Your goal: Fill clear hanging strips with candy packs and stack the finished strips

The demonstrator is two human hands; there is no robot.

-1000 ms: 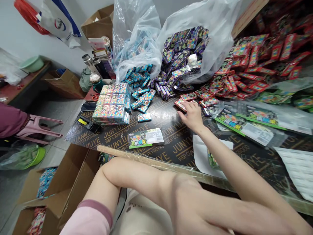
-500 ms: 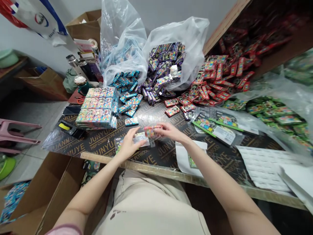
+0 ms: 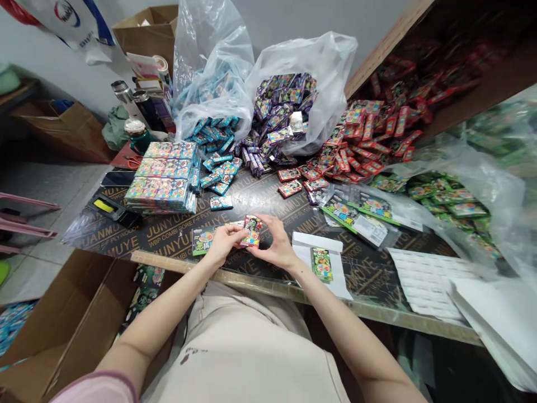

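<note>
A small red printed packet (image 3: 252, 231) is held upright above the table between my two hands. My left hand (image 3: 224, 243) pinches its left edge between thumb and fingers. Curved around its other side, my right hand (image 3: 277, 244) has the index finger at the top edge and the thumb at the bottom edge. Under and behind my left hand lies a clear bag with a green-and-black header card (image 3: 201, 240), partly covered. A lone blue packet (image 3: 221, 202) lies beyond my hands. To the right, a green packet (image 3: 322, 265) rests on an open white carton (image 3: 300, 240).
Piles of blue packets (image 3: 222, 173), purple packets (image 3: 279, 117), red packets (image 3: 364, 140) and green packets (image 3: 457, 196) line the back. A wrapped stack (image 3: 161, 179) stands left. Header-card bags (image 3: 354, 221) and a white sheet (image 3: 423, 280) lie right. An open cardboard box (image 3: 79, 324) sits below left.
The red packet has turned face-up towards me and moved slightly left. My left hand, open before, has closed on its edge. The view has shifted a little.
</note>
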